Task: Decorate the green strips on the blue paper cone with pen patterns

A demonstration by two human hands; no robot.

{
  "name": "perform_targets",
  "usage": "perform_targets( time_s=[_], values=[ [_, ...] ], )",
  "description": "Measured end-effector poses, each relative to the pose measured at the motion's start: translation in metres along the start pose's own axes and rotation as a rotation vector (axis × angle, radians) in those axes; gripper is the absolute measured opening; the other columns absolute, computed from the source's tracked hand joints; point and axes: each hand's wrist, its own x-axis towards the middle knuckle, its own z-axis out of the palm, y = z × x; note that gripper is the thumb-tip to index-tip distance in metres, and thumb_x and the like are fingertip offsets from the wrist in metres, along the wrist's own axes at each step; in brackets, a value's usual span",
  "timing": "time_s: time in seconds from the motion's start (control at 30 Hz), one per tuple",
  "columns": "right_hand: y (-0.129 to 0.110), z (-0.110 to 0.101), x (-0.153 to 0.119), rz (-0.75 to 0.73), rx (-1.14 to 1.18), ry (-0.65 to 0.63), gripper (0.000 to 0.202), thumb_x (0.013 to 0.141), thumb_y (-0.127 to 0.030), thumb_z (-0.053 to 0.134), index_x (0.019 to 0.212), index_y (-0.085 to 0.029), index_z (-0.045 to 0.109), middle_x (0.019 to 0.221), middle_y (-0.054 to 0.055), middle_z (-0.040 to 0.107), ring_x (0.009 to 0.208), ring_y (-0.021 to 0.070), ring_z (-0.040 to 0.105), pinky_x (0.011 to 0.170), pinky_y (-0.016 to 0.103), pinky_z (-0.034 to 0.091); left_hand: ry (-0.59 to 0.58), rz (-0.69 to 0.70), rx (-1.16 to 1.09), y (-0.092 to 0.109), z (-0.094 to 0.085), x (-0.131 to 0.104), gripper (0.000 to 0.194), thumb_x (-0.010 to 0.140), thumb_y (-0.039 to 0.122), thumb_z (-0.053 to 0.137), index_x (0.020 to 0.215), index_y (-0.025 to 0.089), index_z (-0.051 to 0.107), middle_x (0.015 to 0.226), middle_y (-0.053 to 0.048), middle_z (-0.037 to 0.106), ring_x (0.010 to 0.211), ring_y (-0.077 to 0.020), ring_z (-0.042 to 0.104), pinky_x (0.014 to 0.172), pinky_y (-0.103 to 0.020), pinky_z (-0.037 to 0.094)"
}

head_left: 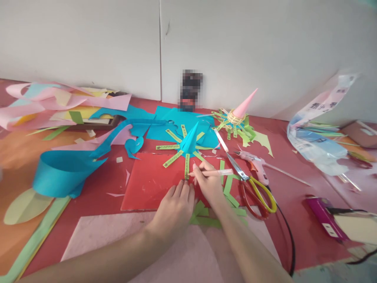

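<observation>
One strip (186,166) end under hand (207,182).

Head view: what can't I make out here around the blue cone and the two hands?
- Dark object at the wall: pixelated, unreadable.
- Print on the green strips around the blue cone: too small.
- Left hand fingertips: pressed on the red sheet, contact hidden.
- Right hand grip on the pale stick: its tip is hidden by the fingers.
- Black cable: cut off by the bottom edge.
</observation>
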Motion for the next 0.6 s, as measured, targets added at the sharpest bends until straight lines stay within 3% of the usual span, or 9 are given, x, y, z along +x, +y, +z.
perform_targets(
  time_s=[0.33, 0.6],
  values=[
    [-0.0018, -0.0013, 0.0002, 0.004, -0.001, -0.03, 0.033, 0.083, -0.035, 0.052, 0.057, -0.023, 0.036, 0.041, -0.008, 0.042, 0.053, 0.0164, 0.065, 0.055, 0.026, 0.051, 0.014, -0.005, -0.001, -0.0003, -0.0017, 0.0004, 0.024, 0.081, 0.008, 0.045, 0.097, 0.006, 0.062, 0.092, -0.014, 0.068, 0.09, -0.0244, 0.064, 0.074, -0.033, 0.054],
    [0.0008, -0.0011, -0.0007, 0.011, -0.016, -0.036, 0.031, 0.083, -0.032, 0.052, 0.057, -0.023, 0.037, 0.042, -0.008, 0.042, 0.057, 0.0175, 0.066, 0.054, 0.025, 0.049, 0.025, -0.005, -0.002, 0.0, 0.0001, 0.0002, 0.022, 0.082, 0.01, 0.046, 0.096, 0.006, 0.062, 0.092, -0.014, 0.068, 0.089, -0.0246, 0.065, 0.072, -0.033, 0.054]
  ],
)
